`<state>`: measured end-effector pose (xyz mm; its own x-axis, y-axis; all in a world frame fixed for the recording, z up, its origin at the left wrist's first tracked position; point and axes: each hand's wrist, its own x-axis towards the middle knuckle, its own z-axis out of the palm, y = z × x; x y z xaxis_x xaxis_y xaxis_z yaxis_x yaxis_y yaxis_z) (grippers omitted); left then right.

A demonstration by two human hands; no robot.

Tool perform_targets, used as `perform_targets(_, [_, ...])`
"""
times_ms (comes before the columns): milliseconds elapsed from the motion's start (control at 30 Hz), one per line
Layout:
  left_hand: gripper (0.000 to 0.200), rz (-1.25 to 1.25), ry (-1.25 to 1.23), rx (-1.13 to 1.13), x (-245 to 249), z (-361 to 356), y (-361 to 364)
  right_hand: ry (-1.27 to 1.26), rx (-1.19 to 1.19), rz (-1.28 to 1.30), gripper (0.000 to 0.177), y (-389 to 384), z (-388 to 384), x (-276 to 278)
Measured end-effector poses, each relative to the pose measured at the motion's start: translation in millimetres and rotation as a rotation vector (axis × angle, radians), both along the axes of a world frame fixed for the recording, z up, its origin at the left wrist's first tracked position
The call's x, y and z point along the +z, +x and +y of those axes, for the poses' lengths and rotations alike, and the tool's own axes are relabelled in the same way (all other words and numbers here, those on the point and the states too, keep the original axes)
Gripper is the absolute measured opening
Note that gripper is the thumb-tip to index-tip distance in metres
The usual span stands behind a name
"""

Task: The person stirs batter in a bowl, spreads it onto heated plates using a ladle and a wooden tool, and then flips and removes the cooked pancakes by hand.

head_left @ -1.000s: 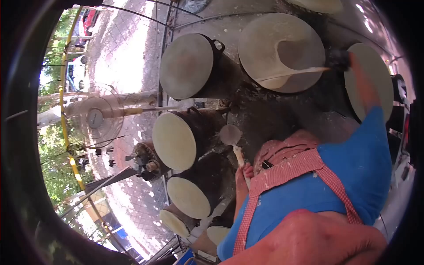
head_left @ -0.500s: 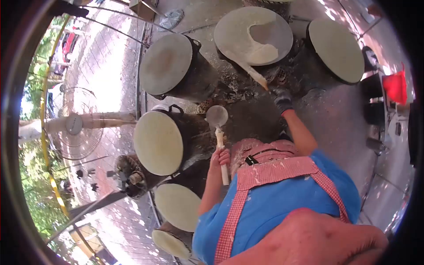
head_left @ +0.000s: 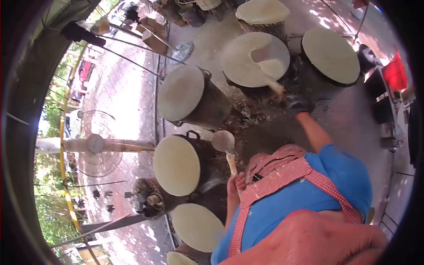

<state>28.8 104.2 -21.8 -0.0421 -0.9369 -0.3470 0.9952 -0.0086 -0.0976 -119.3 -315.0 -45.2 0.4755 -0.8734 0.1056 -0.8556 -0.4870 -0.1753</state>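
My left hand [head_left: 239,181] is wrapped round the pale handle of a ladle [head_left: 223,141], its round bowl raised in front of the apron. My right hand [head_left: 297,105], in a dark glove, is at the end of a batter-coated spreader [head_left: 272,80]; blur hides the exact grip. The spreader's head lies in pale wet batter on a round griddle [head_left: 229,66]. A greyish bare patch [head_left: 260,54] shows near the middle of that batter.
More drum stoves with round pale tops surround me: a greyish griddle [head_left: 181,92], coated griddles [head_left: 176,165] [head_left: 331,56] [head_left: 198,227], and a far one with a draped sheet [head_left: 263,11]. A fan [head_left: 95,143] stands left, a red object [head_left: 394,77] right.
Batter covers more of the griddle and the bare patch has shrunk. The spreader has swung round to the right with my right hand. The view has shifted; my left hand still holds the ladle.
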Motion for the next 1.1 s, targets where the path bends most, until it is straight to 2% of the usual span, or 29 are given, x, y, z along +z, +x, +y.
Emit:
perform_targets(33, [0.018, -0.112, 0.200, 0.121, 8, 1, -4, 0.107, 0.040, 0.004, 0.034, -11, -16, 3])
perform_targets(67, [0.018, -0.095, 0.121, 0.107, 3, 4, -2, 0.458, 0.052, 0.132, 0.047, -25, -30, 37])
perform_targets(100, [0.019, -0.068, 0.036, 0.094, -3, 3, -2, 0.460, 0.048, 0.127, 0.047, -17, -42, 33])
perform_targets(167, [0.020, 0.007, 0.035, 0.091, 6, -16, -5, 0.277, -0.125, -0.346, 0.041, -2, -55, 18])
perform_targets(233, [0.023, 0.081, 0.035, 0.094, 5, -32, -11, 0.038, 0.052, -0.427, 0.035, 20, -31, 16])
perform_targets(300, [0.027, 0.112, 0.083, -0.020, 4, -48, -1, 0.066, 0.057, -0.389, 0.034, 0, -29, -1])
perform_targets(333, [0.027, 0.142, 0.146, 0.004, 10, -54, -2, 0.096, 0.065, -0.341, 0.033, -18, -28, -15])
perform_targets(400, [0.027, 0.045, 0.113, -0.052, 2, -59, 4, 0.138, 0.085, -0.251, 0.031, -32, -43, -31])
perform_targets(467, [0.027, 0.021, 0.097, -0.074, 5, -61, 3, 0.282, -0.034, -0.462, 0.030, -41, -85, -8])
perform_targets(533, [0.028, 0.120, 0.210, -0.025, 6, -79, -1, 0.160, -0.069, -0.504, 0.030, -13, -130, -20])
perform_targets(567, [0.028, 0.135, 0.219, -0.026, 11, -93, -7, 0.169, -0.073, -0.489, 0.030, -14, -122, -35])
perform_targets(600, [0.028, 0.246, 0.287, 0.025, 23, -108, -12, 0.043, 0.085, -0.250, 0.030, -15, -106, -54])
perform_targets(633, [0.028, 0.342, 0.353, 0.077, 31, -119, -9, -0.022, 0.162, -0.138, 0.031, -14, -103, -60])
perform_targets(667, [0.028, 0.412, 0.291, 0.019, 11, -113, -4, -0.096, 0.239, -0.032, 0.031, -14, -99, -64])
perform_targets(767, [0.028, 0.232, 0.135, -0.043, -17, -110, -4, 0.420, 0.039, -0.225, 0.036, -46, -136, -69])
perform_targets(800, [0.028, 0.306, 0.112, -0.045, -17, -113, -7, 0.447, -0.030, -0.347, 0.036, -36, -146, -45])
perform_targets(867, [0.029, 0.339, 0.225, -0.024, -1, -117, -17, 0.482, -0.155, -0.613, 0.036, -14, -165, 7])
perform_targets(933, [0.028, 0.304, 0.303, 0.010, 0, -131, -20, 0.232, -0.067, -0.426, 0.036, 32, -245, -11])
perform_targets(967, [0.028, 0.296, 0.317, 0.008, 1, -125, -21, 0.109, -0.033, -0.301, 0.037, 52, -265, -31])
perform_targets(1000, [0.028, 0.180, 0.310, -0.021, -1, -116, -21, 0.118, -0.042, -0.317, 0.037, 55, -259, -51])
perform_targets(1033, [0.027, 0.062, 0.288, -0.051, -6, -111, -21, 0.242, -0.089, -0.645, 0.037, 47, -260, -73])
perform_targets(1067, [0.025, 0.055, 0.270, 0.088, -1, -109, -30, 0.354, -0.125, -0.966, 0.036, 41, -265, -93])
perform_targets(1100, [0.025, 0.054, 0.247, 0.083, -14, -112, -27, 0.300, -0.083, -0.867, 0.035, 38, -230, -80])
